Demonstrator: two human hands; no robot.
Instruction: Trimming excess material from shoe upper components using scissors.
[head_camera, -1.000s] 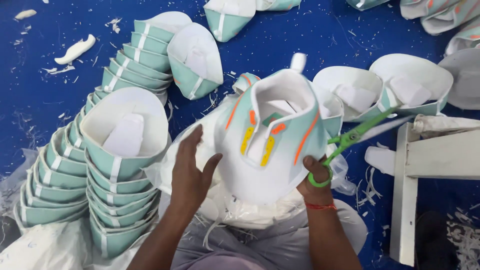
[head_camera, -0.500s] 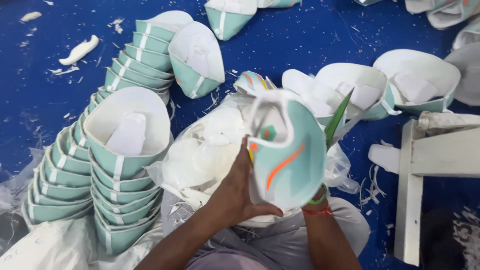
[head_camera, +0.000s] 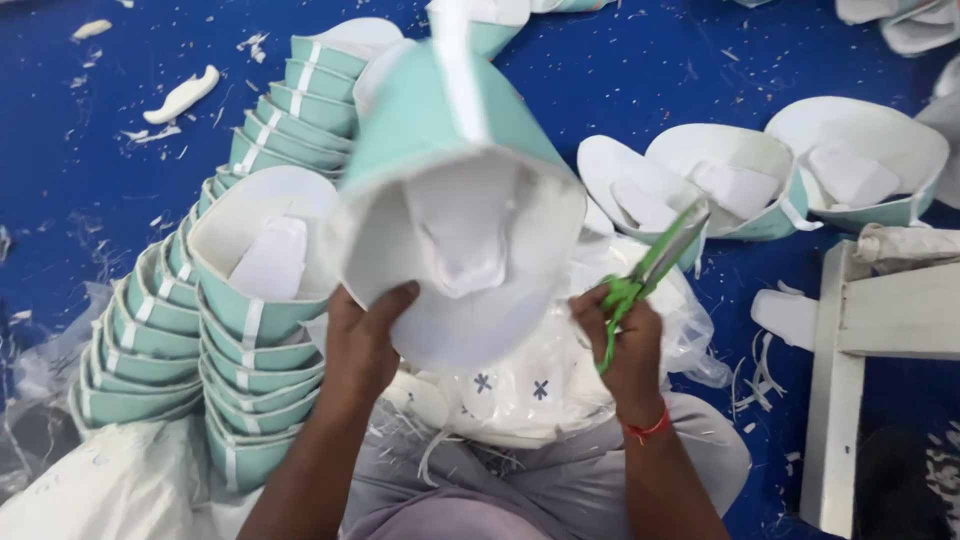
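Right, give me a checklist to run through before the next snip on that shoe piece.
1. Left hand has a grip on the mint and white shoe piece, thumb on the rim: ok.
2. Right hand holds the green scissors: ok.
3. Blades on the piece: not ok, they point up and to the right, apart from it.
4. Blades open or shut: cannot tell.
5. Left fingers out of the blades' way: ok, they are on the far side of the piece.
6. Open side of the piece faces the camera: ok.
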